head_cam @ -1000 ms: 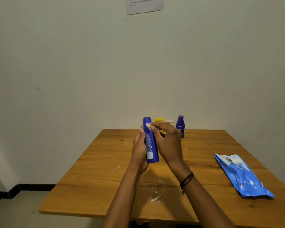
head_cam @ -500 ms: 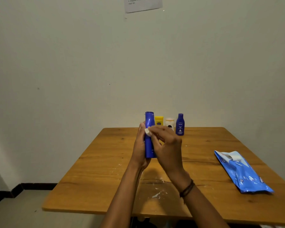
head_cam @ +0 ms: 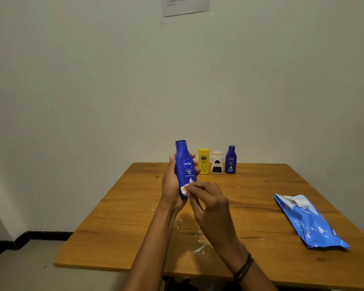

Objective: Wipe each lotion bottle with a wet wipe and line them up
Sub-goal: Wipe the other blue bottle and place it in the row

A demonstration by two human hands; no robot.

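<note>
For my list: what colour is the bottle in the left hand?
The bottle is dark blue with white lettering; head view.

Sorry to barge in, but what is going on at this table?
A person is wiping lotion bottles. The left hand grips a tall blue plastic lotion bottle upright above the wooden table, and the right hand pinches a small white wet wipe against its lower part. Three others stand in a row at the far edge: a yellow plastic bottle, a white bottle with a dark label and a smaller blue bottle. A blue wet-wipe pack lies on the right.
</note>
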